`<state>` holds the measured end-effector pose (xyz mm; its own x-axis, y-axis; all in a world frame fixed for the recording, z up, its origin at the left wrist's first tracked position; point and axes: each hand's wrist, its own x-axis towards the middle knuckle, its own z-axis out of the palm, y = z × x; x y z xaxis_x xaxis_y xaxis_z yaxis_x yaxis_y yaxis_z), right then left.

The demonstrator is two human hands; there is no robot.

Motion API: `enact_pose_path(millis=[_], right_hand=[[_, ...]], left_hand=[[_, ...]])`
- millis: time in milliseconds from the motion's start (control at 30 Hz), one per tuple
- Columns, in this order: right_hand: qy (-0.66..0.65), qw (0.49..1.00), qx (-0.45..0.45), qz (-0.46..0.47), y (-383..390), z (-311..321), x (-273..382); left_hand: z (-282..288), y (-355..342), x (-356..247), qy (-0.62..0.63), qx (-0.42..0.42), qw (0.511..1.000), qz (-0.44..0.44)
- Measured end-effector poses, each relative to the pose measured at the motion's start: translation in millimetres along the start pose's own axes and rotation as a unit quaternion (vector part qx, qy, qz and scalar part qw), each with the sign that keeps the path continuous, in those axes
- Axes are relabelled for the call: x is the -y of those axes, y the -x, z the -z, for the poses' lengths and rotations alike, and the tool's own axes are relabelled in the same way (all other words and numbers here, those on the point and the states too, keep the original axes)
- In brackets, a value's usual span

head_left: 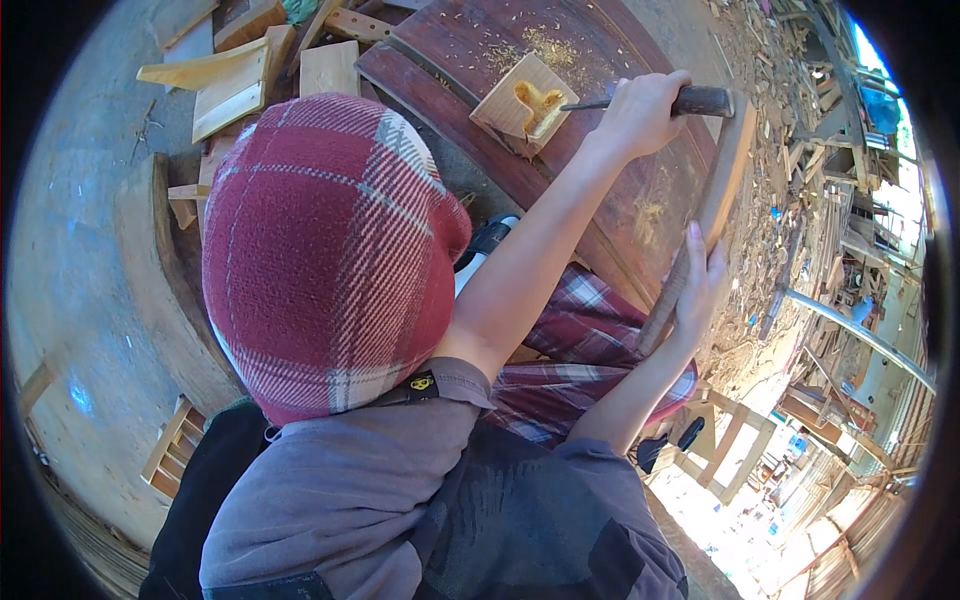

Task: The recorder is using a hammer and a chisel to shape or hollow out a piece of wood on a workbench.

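Note:
My left hand point(643, 112) is wrapped round a chisel point(704, 101) with a dark handle, held almost level. Its thin metal blade points left, with the tip at the hollow of a pale wooden block point(500, 108). A yellowish, rounded recess is cut into the block's top. My right hand point(702, 285) grips a long wooden bar point(725, 190), which runs from my lap up to the chisel. The bar's far end is at the butt of the chisel handle; whether they touch I cannot tell.
Beneath the block lie reddish-brown boards point(440, 55) strewn with wood shavings point(550, 48). My plaid-covered knee point(300, 230) rises at left. Pale wood pieces point(232, 90) lie at the far left, a heavy timber point(165, 260) beside my knee, and scattered scraps point(765, 110) at right.

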<state>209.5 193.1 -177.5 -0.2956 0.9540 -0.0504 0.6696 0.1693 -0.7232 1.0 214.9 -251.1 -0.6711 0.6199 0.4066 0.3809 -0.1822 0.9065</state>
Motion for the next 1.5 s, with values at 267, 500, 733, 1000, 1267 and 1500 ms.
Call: enact_pose_path(millis=[267,500,733,1000,1267,1500], right_hand=[[-0.046,0.998,-0.022,0.047,-2,-4,-5],[-0.032,0.999,-0.014,0.001,-1,3,-4],[-0.060,0.998,-0.015,-0.025,12,1,20],[-0.052,0.998,-0.007,-0.023,6,2,13],[-0.050,0.999,-0.010,-0.010,8,1,11],[-0.077,0.997,-0.010,-0.014,10,6,16]], left_hand=[[-8,8,7,0.007,0.020,1.000,0.016],[-10,10,8,0.017,0.007,1.000,0.002],[-9,10,6,0.015,0.016,1.000,0.008],[-11,10,6,0.003,0.024,1.000,0.004],[-13,13,8,0.005,0.010,1.000,-0.006],[-14,13,12,-0.002,0.008,1.000,-0.012]])
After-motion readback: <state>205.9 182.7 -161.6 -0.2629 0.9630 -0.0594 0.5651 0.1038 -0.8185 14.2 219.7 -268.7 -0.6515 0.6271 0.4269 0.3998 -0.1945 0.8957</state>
